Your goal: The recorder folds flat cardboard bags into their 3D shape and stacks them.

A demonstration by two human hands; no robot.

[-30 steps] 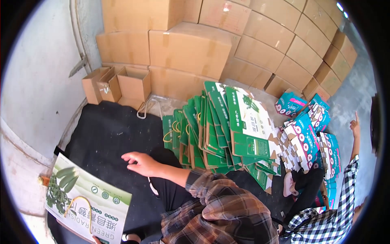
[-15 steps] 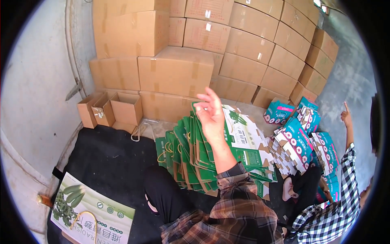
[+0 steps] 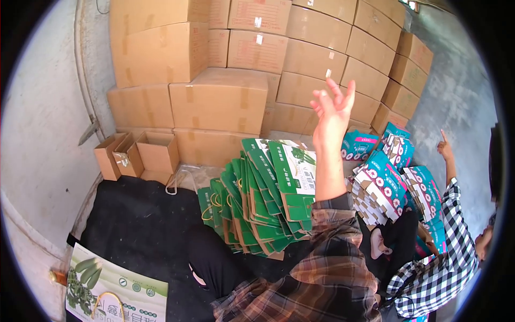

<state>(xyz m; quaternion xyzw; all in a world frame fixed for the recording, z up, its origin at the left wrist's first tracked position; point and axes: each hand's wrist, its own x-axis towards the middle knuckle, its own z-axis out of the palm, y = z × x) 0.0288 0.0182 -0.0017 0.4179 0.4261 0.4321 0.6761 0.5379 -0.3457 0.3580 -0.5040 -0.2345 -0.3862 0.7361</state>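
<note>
My right hand [image 3: 331, 119], on a plaid-sleeved arm, is raised in the air with its fingers apart and partly bent. It holds nothing. Behind and below it lies a fanned pile of flattened green-and-white carton gift boxes [image 3: 268, 198], some with yellow cord handles. The forearm hides the pile's right part. My hand does not appear to touch the boxes. My left hand is out of view. Near my left knee, at the lower left, lies a pale green-and-white printed box [image 3: 137, 273] with a yellow cord handle.
Brown cartons [image 3: 220, 102] are stacked along the back. Small open cardboard boxes [image 3: 155, 150] stand at the left on a black mat [image 3: 139, 214]. Teal-and-white folded boxes [image 3: 383, 182] lie in piles at the right. Beside them a person in a checked shirt [image 3: 429, 284] raises a pointing hand [image 3: 445, 147].
My right hand has swung up and to the right, away from in front of the green pile, and its fingers have spread. The other person's hand still points upward.
</note>
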